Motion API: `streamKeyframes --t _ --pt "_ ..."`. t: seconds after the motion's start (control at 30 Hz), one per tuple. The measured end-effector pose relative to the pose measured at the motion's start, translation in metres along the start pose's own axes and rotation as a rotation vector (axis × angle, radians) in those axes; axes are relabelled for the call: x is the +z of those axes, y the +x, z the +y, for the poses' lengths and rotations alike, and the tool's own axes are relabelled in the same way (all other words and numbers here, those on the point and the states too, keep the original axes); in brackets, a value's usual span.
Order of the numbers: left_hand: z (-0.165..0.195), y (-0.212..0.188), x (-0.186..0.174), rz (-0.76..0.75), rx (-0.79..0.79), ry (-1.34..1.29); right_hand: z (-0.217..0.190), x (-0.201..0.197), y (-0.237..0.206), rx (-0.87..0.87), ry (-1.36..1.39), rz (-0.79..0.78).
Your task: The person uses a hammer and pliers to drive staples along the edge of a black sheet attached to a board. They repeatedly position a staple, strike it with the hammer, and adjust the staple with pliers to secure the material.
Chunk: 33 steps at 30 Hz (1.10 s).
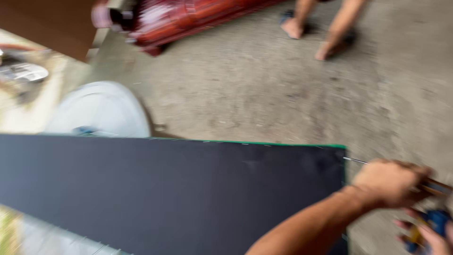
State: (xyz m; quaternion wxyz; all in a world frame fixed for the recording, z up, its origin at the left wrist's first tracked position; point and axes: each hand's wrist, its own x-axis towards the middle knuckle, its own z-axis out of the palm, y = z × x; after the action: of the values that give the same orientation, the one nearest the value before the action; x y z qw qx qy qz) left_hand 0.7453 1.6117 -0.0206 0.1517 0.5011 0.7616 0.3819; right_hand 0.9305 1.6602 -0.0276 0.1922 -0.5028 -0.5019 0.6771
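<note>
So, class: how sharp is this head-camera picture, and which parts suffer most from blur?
Head view: motion blur smears everything; the red object and white round thing are streaked, the hand soft-edged. The dark board shows a fairly clear edge. Light is flat daylight, with no glare.

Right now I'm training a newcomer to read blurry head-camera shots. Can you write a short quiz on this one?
1. True or false: the dark panel has a green edge along its top.
2. Which is nearer the panel's right end: the left hand or the right hand?
3. Multiple choice: the floor is A) concrete, B) carpet, C) grass.

Key: 1 true. 2 the left hand, holding a thin tool; the right hand holds something blue and yellow. 3 A.
</note>
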Motion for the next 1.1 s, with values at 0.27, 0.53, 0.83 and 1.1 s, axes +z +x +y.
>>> streamKeyframes --t 0.27,0.53,0.83,1.1 --pt "0.021 -0.025 0.011 0.037 0.028 -0.034 -0.037 0.015 -0.066 -0.118 -0.044 0.057" --pt "0.012 -0.022 -0.016 0.116 0.023 -0.064 -0.065 0.047 -0.08 -0.258 -0.153 0.024" --pt "0.015 -0.02 -0.023 0.134 0.096 -0.218 -0.077 0.062 -0.096 -0.362 -0.185 -0.004" --pt "0.022 -0.026 -0.031 0.134 0.096 -0.276 -0.082 0.065 -0.106 -0.364 -0.18 0.009"
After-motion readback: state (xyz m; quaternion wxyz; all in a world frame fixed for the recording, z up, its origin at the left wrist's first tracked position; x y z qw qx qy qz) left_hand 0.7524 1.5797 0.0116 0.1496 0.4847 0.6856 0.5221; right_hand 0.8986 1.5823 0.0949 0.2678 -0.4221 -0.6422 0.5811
